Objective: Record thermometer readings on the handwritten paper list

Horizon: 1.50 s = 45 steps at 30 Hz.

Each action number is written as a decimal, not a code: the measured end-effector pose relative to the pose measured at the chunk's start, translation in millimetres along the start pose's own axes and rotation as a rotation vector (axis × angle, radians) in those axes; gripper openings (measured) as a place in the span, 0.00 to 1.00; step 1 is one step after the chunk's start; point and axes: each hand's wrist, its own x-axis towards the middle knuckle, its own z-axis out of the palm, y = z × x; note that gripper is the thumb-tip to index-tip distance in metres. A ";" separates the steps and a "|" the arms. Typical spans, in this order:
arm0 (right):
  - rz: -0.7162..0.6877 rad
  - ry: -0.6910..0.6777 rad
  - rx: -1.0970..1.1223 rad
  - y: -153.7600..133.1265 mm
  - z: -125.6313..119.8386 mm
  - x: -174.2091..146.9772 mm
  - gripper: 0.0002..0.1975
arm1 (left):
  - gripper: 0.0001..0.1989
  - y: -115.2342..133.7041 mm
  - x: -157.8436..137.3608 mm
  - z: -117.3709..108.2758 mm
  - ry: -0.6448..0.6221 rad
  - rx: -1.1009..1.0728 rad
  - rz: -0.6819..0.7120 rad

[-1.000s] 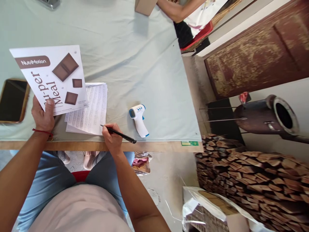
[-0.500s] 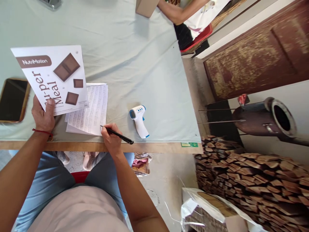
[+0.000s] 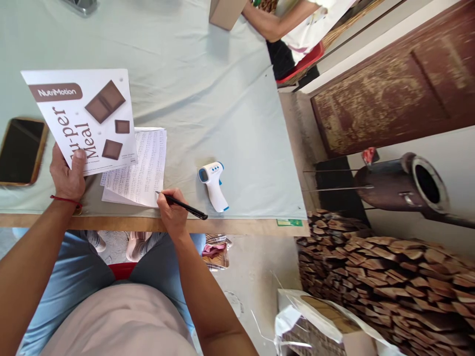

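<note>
My left hand [image 3: 69, 173] is closed on the lower edge of a white and brown box [image 3: 107, 86] marked NutriMotion, with chocolate pieces pictured on it; the thumb lies across its front. The box covers part of a small stack of paper sheets [image 3: 148, 163] filled with rows of handwriting. At the lower right corner of the sheets, my right hand [image 3: 172, 210] grips a black pen [image 3: 191, 211], its tip at the paper's edge. To the right of that hand lies a white and blue infrared thermometer [image 3: 214, 188].
A smartphone [image 3: 22, 151] lies left of my left hand. Across the cloth-covered table [image 3: 245, 123], another person's arm [image 3: 269, 24] reaches to a cardboard box [image 3: 227, 14]. Stacked firewood [image 3: 389, 277], a metal stove [image 3: 393, 183] and a plastic-wrapped carton [image 3: 319, 331] stand at right.
My view has shifted very slightly. The pen and my right hand have moved a little to the right along the paper's edge; both hands keep their hold.
</note>
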 end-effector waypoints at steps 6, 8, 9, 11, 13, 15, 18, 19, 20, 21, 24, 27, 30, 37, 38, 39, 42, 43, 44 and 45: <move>-0.017 -0.030 -0.039 0.1 -0.7 0.1 0.07 | 0.41 0.8 0.8 0.9 0.001 -0.030 -0.026; -0.026 -0.028 -0.046 -0.2 -1.0 0.3 0.07 | 0.42 -0.4 0.6 0.7 0.003 -0.033 -0.026; -0.028 -0.026 -0.045 -0.4 -1.1 0.4 0.07 | 0.42 -1.0 0.4 0.6 0.001 -0.027 -0.027; -0.030 -0.025 -0.036 -0.8 -1.1 0.5 0.07 | 0.43 -1.5 0.2 0.6 -0.001 -0.008 -0.028; -0.029 -0.027 -0.030 -1.0 -0.9 0.5 0.07 | 0.43 -0.8 0.3 0.8 0.005 0.002 -0.025; -0.021 -0.026 -0.022 -0.7 -0.5 0.1 0.08 | 0.42 0.7 0.5 1.3 0.012 -0.010 -0.021; -0.001 -0.006 0.001 -0.3 0.3 -0.4 0.08 | 0.42 2.2 0.8 1.7 0.011 -0.024 -0.033; 0.001 -0.001 0.003 -0.2 0.6 -0.4 0.08 | 0.42 2.2 0.8 1.7 0.011 -0.021 -0.037; -0.004 0.001 -0.002 -0.2 0.9 -0.3 0.08 | 0.43 2.1 0.8 1.6 0.010 -0.016 -0.039; -0.010 0.003 -0.011 -0.2 1.1 -0.2 0.08 | 0.43 1.9 0.8 1.4 0.010 -0.012 -0.039; -0.026 0.007 -0.032 0.1 1.3 0.1 0.08 | 0.43 1.4 0.5 0.9 0.007 -0.010 -0.035; -0.018 0.011 -0.016 0.8 1.0 -0.1 0.08 | 0.42 1.5 0.3 0.7 0.005 -0.021 -0.036; -0.021 0.016 -0.020 1.1 0.9 -0.4 0.08 | 0.42 1.1 0.1 0.9 0.006 -0.029 -0.022; -0.019 0.022 -0.041 1.8 1.8 -0.4 0.08 | 0.39 -2.9 -0.1 1.2 0.009 0.000 -0.009; -0.018 0.020 -0.042 2.1 1.7 -0.3 0.08 | 0.40 -3.2 0.0 1.2 0.010 -0.005 -0.011; -0.018 0.017 -0.045 2.4 1.6 -0.2 0.08 | 0.40 -3.5 0.0 1.2 0.010 -0.012 -0.013; -0.026 0.013 -0.047 2.4 1.0 0.1 0.08 | 0.40 -4.3 -0.1 0.8 0.008 -0.034 -0.012; -0.027 0.014 -0.044 2.1 0.9 0.2 0.08 | 0.40 -4.7 -0.2 0.4 0.004 -0.033 -0.006; -0.026 0.015 -0.039 1.7 0.8 0.3 0.08 | 0.40 -5.4 -0.4 0.0 -0.002 -0.027 0.005; -0.022 0.016 -0.036 1.2 0.8 0.3 0.08 | 0.39 -6.1 -0.5 -0.4 -0.009 -0.018 0.021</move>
